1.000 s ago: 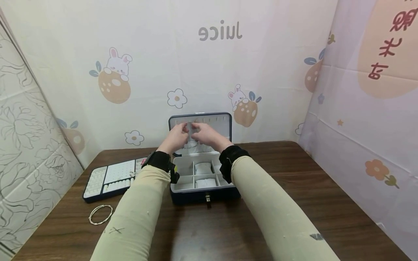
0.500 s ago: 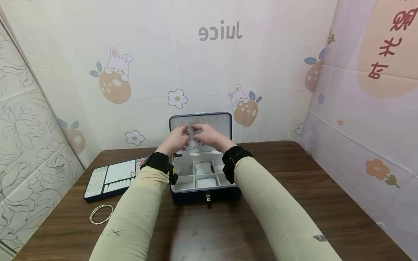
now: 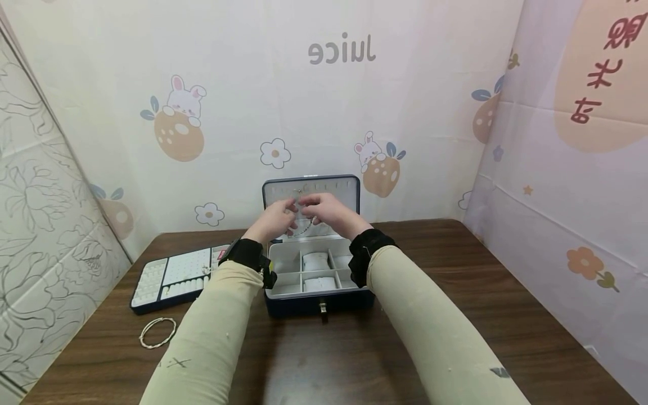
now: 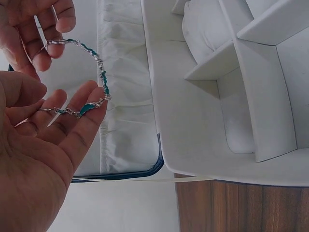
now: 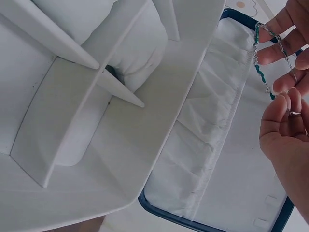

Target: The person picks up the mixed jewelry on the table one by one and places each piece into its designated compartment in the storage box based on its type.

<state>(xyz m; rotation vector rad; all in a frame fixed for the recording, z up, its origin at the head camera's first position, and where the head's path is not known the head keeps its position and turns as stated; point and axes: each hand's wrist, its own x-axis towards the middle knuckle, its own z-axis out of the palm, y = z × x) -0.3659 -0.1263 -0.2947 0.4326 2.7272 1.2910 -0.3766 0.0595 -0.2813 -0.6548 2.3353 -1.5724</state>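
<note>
A thin bracelet [image 4: 103,73] of silver links with teal pieces hangs in a curve between both hands, in front of the raised lid [image 3: 336,194] of a navy jewelry box [image 3: 298,306]. One end is pinched between the thumb and fingers of my left hand [image 4: 43,140], and part of the chain lies across its fingers. My right hand [image 5: 287,125] pinches the other end with its fingertips. In the head view the left hand [image 3: 275,219] and right hand [image 3: 331,214] are close together over the back of the box.
White compartments in the box hold two cushions [image 3: 316,261]. Small hooks line the lid's top, with a gathered pocket [image 5: 203,106] along its lower part. To the left lie a jewelry tray [image 3: 184,267] and a loose bangle [image 3: 142,338] on the wooden table [image 3: 314,365].
Both hands have come down slightly from near the lid's hooks, and the right hand has shifted a little to the right. The bracelet's curve between them shows more plainly.
</note>
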